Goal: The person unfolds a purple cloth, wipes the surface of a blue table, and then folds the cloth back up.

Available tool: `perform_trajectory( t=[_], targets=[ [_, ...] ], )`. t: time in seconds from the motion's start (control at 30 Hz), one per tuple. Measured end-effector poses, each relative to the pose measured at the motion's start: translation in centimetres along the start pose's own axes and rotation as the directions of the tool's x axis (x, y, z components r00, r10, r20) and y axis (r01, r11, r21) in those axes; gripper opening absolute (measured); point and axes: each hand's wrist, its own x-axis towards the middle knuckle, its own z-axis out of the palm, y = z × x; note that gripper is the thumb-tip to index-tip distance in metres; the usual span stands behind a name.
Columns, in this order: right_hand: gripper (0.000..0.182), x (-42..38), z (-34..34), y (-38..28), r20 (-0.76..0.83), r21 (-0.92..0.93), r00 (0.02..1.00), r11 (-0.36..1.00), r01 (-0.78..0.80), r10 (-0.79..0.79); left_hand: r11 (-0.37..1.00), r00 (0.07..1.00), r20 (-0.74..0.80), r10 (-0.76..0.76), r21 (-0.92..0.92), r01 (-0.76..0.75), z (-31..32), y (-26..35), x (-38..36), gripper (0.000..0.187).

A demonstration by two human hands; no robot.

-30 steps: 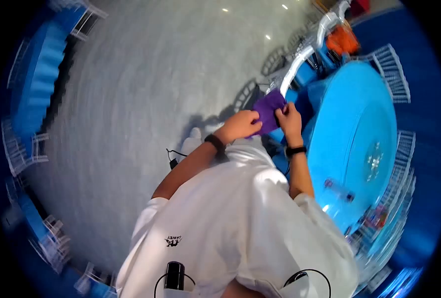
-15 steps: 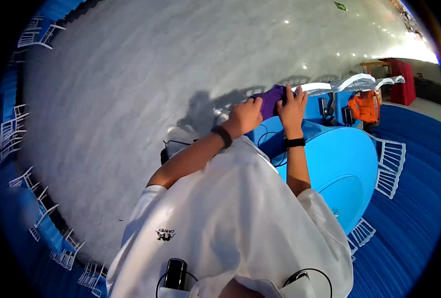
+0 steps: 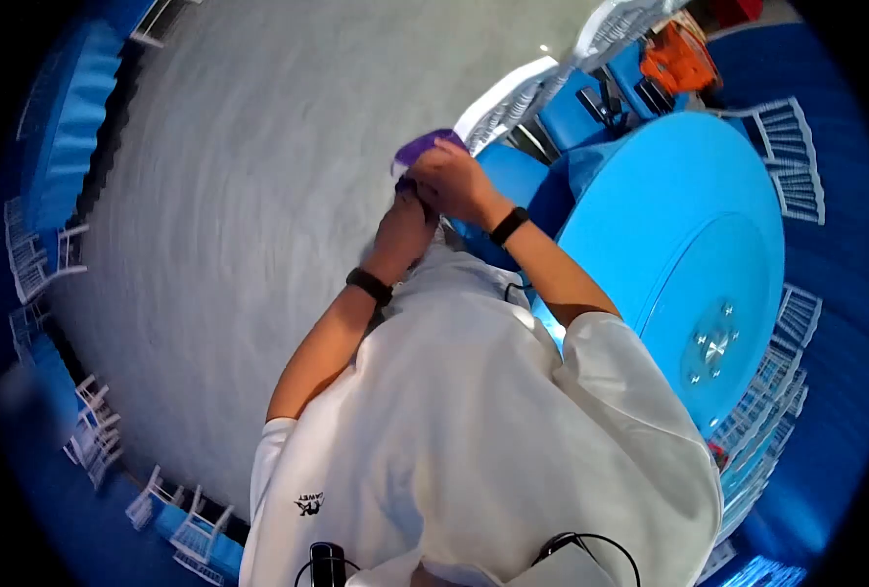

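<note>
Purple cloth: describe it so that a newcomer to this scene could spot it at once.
From the big round blue table, go left to the nearest white chair back. At its left end, partly under the right hand, is the purple cloth, the only purple among white, blue and grey.

The person's right hand (image 3: 454, 182) has come in against the left hand (image 3: 405, 235), closing the gap seen earlier. The purple cloth (image 3: 423, 147), before spread between both hands, now shows mostly beyond the right one.
</note>
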Motion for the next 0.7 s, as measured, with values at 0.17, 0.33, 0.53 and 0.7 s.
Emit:
perform_trajectory(
  t=[0.17, 0.33, 0.53, 0.7],
  targets=[
    [0.007, 0.5, 0.1, 5.2, -0.313, 0.053, 0.947, 0.994, 0.098, -0.077, 0.996, 0.999, -0.047, -0.013, -0.083, 0.009, -1.6, 2.4, 4.9, 0.034],
    [0.008, 1.0, 1.9, 1.5, -0.391, 0.004, 0.911, 0.99, -0.138, 0.129, 0.944, 0.983, 0.14, -0.12, -0.289, 0.157, -2.1, -0.1, 2.4, 0.042],
    [0.015, 0.1, 3.4, 0.0, -0.351, 0.188, 0.902, 0.963, -0.194, 0.25, 0.982, 0.973, 0.16, -0.169, -0.054, 0.179, -2.5, -0.3, 0.1, 0.039],
    [0.017, 0.6, 0.7, 0.9, -0.331, 0.032, 0.935, 0.992, -0.124, 0.128, 0.972, 0.968, 0.237, -0.083, 0.233, 0.026, -4.0, 1.6, 3.0, 0.038]
  ],
)
